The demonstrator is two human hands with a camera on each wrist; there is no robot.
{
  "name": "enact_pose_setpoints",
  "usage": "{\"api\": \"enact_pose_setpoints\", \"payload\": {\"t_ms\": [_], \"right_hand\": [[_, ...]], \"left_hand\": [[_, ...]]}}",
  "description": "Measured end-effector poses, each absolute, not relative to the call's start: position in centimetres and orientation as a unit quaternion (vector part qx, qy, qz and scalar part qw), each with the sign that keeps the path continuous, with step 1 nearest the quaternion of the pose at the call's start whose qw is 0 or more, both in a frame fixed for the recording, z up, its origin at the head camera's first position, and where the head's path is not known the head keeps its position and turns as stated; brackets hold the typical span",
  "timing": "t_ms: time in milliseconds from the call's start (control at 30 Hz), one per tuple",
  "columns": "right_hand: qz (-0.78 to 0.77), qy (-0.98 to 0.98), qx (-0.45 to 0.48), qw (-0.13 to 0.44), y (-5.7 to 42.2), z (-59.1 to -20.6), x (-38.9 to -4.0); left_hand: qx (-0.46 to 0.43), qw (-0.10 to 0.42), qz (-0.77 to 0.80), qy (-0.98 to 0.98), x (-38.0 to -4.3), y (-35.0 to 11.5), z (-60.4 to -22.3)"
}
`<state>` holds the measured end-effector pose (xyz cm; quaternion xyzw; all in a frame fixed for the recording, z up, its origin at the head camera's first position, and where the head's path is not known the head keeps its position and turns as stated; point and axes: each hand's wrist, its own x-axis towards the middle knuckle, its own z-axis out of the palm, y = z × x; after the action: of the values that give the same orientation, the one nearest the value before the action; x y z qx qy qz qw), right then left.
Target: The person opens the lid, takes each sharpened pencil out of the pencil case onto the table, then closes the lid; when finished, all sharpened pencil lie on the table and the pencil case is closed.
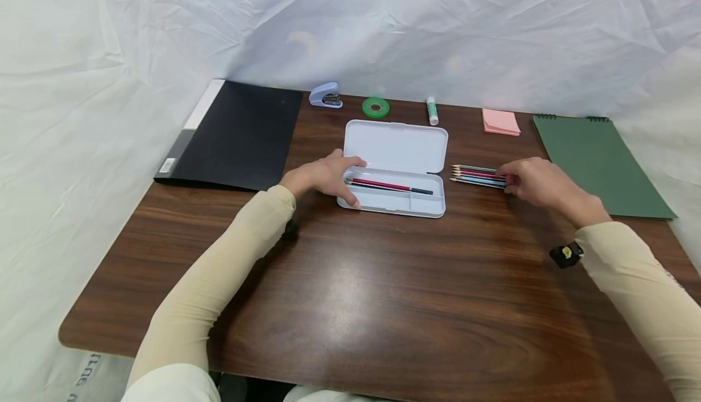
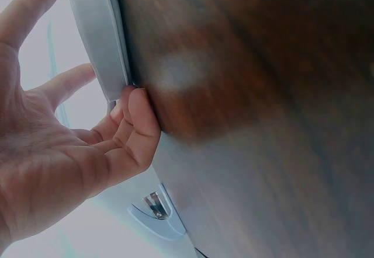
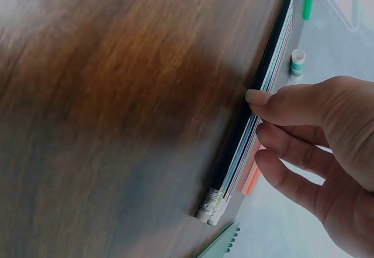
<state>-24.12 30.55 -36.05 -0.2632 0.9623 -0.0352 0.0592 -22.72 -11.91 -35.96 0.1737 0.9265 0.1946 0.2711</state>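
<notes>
A white pencil case (image 1: 383,208) lies with its lid (image 1: 395,146) folded back, mid-table. Inside its long back compartment are a red-and-dark pencil (image 1: 383,184) and a darker one beside it. My left hand (image 1: 327,175) grips the case's left end, thumb at the front edge and index finger near the hinge. To the right, several pencils (image 1: 475,174) lie side by side, points leftward. My right hand (image 1: 533,182) pinches the row near its eraser end; the thumb touches the black pencil (image 3: 270,53) in the right wrist view. White erasers show at their ends.
Behind the case stand a lilac stapler (image 1: 326,95), a green tape roll (image 1: 375,107) and a glue stick (image 1: 432,111). Pink sticky notes (image 1: 501,121) and a green spiral pad (image 1: 602,165) lie right, a black folder (image 1: 241,134) left. White sheeting (image 1: 383,25) hangs behind the table.
</notes>
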Motion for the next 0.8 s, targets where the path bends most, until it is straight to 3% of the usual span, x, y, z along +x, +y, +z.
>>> {"api": "enact_pose_setpoints", "payload": {"t_ms": [500,800], "right_hand": [[-0.034,0.965,-0.251,0.067,31.0,-35.7,-24.4],[-0.072,0.959,-0.271,0.041,29.7,-34.5,-24.3]], "left_hand": [[0.177,0.266,0.189,0.928,-22.6,-11.9,-35.9],[0.179,0.264,0.191,0.928,-22.6,-12.0,-36.0]]}}
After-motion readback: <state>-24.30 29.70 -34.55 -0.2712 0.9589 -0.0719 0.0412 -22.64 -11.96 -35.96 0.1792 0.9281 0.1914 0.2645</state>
